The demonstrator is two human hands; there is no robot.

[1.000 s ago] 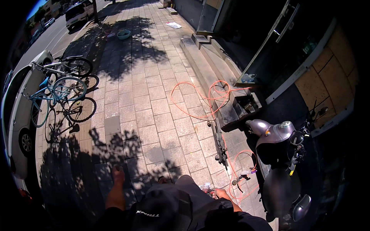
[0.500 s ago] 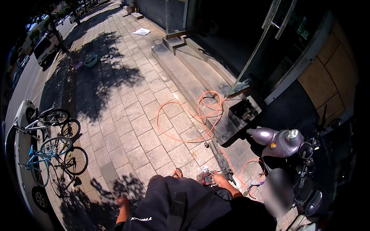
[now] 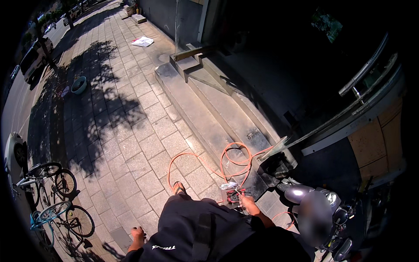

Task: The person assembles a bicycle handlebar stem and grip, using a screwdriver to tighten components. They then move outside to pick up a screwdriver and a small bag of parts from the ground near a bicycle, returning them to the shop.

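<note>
My right hand (image 3: 247,202) is closed around the grip of a red and black carrier (image 3: 233,197), which hangs low in front of my right thigh. Something whitish (image 3: 228,186) shows at its top, too small to name. My left hand (image 3: 138,233) hangs at my left side, its fingers loosely curled in, and nothing shows in it. An orange hose (image 3: 237,163) lies in loops over the pavement and steps, just beyond the carrier. My sandalled foot (image 3: 178,188) is forward on the paving.
Stone steps (image 3: 194,102) rise at the right to a dark doorway with a glass door (image 3: 323,126). A purple scooter (image 3: 298,192) stands at the near right. Bicycles (image 3: 76,218) are parked at the left. Farther up the pavement are a basin (image 3: 79,85) and a white sheet (image 3: 142,41).
I have moved forward: the steps and hose are nearer, and a foot has come ahead. The red and black carrier is still in my right hand; my left hand has swung slightly.
</note>
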